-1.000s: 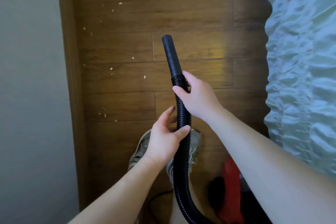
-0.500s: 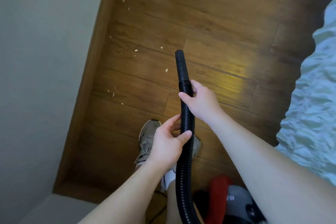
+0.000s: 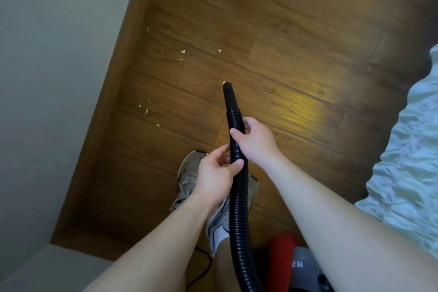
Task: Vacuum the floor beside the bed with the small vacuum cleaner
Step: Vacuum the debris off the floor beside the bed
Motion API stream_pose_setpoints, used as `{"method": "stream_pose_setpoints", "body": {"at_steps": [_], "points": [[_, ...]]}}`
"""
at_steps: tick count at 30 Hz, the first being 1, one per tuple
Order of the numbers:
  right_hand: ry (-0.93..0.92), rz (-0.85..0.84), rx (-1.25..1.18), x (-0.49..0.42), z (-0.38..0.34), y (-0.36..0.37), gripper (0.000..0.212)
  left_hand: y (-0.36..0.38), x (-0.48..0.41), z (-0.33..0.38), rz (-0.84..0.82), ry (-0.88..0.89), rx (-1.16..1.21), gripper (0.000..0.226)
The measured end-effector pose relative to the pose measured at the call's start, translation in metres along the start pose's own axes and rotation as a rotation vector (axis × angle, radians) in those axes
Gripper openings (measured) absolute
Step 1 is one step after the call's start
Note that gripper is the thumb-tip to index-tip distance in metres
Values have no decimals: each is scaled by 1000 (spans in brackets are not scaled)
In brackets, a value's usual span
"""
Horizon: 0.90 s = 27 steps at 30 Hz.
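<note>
A black ribbed vacuum hose rises from the bottom of the view to a smooth nozzle pointing down at the wooden floor. My right hand grips the hose just behind the nozzle. My left hand holds it lower down, thumb and fingers curled round it. A pale scrap lies right at the nozzle tip. The red and grey vacuum body sits on the floor at the bottom, partly hidden by my right arm. The bed's pale blue cover fills the right edge.
Several small pale scraps are scattered over the floor toward the wall. A wooden skirting board runs along the grey wall on the left. My beige shoes stand under the hands. A black cord lies near the bottom.
The view has tilted and shifted so the wall fills more of the left. The nozzle has dropped closer to the floor, reaching a scrap. Both hands keep their hold on the hose.
</note>
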State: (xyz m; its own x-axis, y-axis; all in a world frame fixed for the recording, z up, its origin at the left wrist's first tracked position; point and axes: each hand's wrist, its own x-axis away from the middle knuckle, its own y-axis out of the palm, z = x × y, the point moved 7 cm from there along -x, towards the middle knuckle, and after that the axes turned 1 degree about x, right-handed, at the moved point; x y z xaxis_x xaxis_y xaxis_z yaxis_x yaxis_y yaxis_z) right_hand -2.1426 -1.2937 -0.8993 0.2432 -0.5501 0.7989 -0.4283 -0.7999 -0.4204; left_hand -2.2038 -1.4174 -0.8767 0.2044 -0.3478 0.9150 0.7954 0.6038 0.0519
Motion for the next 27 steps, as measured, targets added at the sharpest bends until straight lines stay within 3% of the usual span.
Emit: {"method": "stream_pose_setpoints", "body": {"at_steps": [15,27], "points": [[57,-8,1,-40,4,13,38,-4,-40,1,-8,-31,42,52],[35,-5,12,-49,-9,12,45,-7,-44,10,-11,-8,96,57]]}}
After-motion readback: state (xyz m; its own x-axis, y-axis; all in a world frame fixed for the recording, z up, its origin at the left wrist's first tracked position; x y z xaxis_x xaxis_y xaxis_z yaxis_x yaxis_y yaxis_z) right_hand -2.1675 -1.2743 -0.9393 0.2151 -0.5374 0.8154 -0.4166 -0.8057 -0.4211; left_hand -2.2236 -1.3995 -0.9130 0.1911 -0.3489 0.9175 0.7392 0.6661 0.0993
